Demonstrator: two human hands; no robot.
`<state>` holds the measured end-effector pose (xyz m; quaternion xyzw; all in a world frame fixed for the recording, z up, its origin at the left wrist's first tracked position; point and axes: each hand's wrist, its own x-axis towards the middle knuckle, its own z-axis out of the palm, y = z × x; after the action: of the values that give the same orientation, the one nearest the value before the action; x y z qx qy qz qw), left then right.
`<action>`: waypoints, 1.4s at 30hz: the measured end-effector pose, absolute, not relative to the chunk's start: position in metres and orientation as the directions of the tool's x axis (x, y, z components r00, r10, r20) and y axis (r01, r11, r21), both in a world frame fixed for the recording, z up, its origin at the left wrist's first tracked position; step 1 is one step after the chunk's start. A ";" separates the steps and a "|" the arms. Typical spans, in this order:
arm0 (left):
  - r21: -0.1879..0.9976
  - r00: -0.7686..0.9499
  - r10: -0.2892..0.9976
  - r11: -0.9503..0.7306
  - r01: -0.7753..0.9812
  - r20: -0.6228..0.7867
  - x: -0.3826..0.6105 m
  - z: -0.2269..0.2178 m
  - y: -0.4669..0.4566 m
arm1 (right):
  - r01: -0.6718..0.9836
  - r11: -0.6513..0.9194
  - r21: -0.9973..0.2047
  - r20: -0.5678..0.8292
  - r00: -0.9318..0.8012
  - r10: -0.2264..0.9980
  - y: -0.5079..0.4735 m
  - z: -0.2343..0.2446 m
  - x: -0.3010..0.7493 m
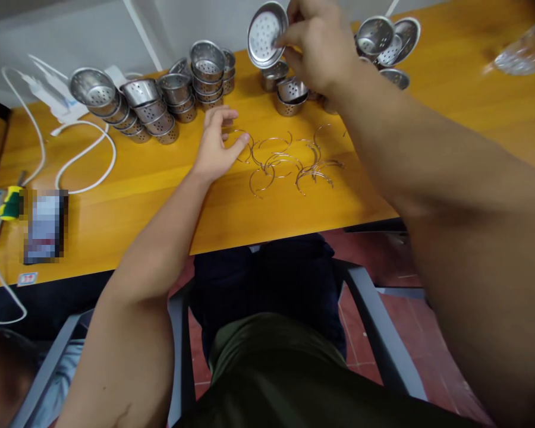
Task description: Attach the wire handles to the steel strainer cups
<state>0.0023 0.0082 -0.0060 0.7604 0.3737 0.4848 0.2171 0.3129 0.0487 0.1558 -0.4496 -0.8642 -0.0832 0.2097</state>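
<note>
My right hand (318, 44) pinches the rim of a perforated metal strainer basket (264, 30), raised above the table and tilted with its holed bottom toward me. Below it sit more strainer baskets (291, 98), partly hidden by my right hand and forearm. My left hand (218, 142) is over the table, fingers apart and holding nothing, beside a loose spread of thin open wire rings (276, 160). Behind the left hand stand several stacks of the same metal baskets (207, 71), some leaning.
A white power strip (66, 107) with cables lies at the back left. Nearer are a pixelated phone (47, 229) and a yellow-green object (10, 203). A crumpled clear plastic bag (524, 53) lies far right. At lower left, another person (9, 368) is partly visible.
</note>
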 end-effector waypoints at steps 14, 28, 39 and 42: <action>0.642 0.257 0.685 -0.729 0.238 0.682 0.017 0.038 -0.010 | 0.400 0.827 -0.395 0.502 -0.660 0.559 -0.058 0.146 0.280; 0.653 0.275 0.686 -0.727 0.213 0.674 0.010 0.014 0.009 | 0.732 0.577 -0.362 0.050 -0.603 0.796 -0.025 0.114 0.311; 0.657 0.301 0.716 -0.698 0.284 0.630 0.011 0.027 -0.001 | 0.869 0.467 -0.166 -0.066 -0.482 0.874 -0.034 0.111 0.291; 0.659 0.248 0.720 -0.694 0.292 0.648 0.013 0.023 0.002 | 0.888 0.434 -0.152 -0.097 -0.450 0.888 -0.032 0.112 0.283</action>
<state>0.0130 0.0023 0.0233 0.7621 0.3319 0.5158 0.2075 0.2831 -0.0322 0.1122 -0.5243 -0.8467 0.0903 -0.0012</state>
